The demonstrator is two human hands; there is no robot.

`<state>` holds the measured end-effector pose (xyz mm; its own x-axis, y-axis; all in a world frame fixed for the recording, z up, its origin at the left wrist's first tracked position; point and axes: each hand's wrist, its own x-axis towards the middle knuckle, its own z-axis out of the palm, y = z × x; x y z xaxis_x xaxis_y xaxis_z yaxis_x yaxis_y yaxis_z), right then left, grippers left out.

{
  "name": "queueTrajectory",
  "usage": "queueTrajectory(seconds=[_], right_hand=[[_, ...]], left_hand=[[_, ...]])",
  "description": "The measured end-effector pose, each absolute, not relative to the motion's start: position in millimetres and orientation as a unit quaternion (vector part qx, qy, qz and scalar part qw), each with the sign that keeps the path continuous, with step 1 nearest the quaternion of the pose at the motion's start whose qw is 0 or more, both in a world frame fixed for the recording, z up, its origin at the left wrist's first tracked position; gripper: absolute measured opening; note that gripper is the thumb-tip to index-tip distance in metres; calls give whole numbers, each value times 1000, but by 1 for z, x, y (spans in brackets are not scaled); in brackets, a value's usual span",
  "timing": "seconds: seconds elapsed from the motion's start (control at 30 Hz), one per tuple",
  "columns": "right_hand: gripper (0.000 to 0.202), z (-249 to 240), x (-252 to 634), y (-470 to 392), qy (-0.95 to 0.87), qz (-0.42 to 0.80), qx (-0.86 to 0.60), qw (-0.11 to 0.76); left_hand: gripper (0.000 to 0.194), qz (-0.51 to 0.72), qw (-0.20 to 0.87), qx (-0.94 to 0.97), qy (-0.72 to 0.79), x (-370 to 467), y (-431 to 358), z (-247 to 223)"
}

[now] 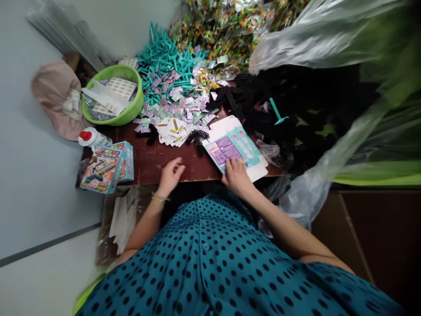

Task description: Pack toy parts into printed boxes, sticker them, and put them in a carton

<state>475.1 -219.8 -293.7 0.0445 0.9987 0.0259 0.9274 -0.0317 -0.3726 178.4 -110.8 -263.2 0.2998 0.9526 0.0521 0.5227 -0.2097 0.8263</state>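
Note:
A flattened carton, teal and purple with white flaps, lies at the table's front edge. My right hand is on its near side, fingers over the printed face and thumb by the edge. Further left, my left hand hovers at the table edge with loosely bent fingers apart and nothing visible in them. Beyond it is a pile of white printed cards. Black studded plastic pieces lie between the cards and the carton. Two made-up boxes lean together at the table's left end.
A green basin holds paper sheets and packets. Behind the cards are small packets, teal sticks and bags of orange-green pieces. A red-topped white bottle stands left. Clear plastic drapes over black pieces at right.

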Motion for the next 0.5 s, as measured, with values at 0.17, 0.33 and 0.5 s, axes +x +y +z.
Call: queueTrajectory(seconds=[0.17,0.33,0.5], right_hand=[[63,-247,469,-233,-639,43,-722,261],[58,-237,420,-246,-755,135,-563,308],[76,-245,428,-202,-630,145,-656,389]], left_hand=[[73,289,718,546,321,258,-146,-257],[65,414,737,341,411,271,-135,-245],[61,449,692,314,470,255,-138,-250]])
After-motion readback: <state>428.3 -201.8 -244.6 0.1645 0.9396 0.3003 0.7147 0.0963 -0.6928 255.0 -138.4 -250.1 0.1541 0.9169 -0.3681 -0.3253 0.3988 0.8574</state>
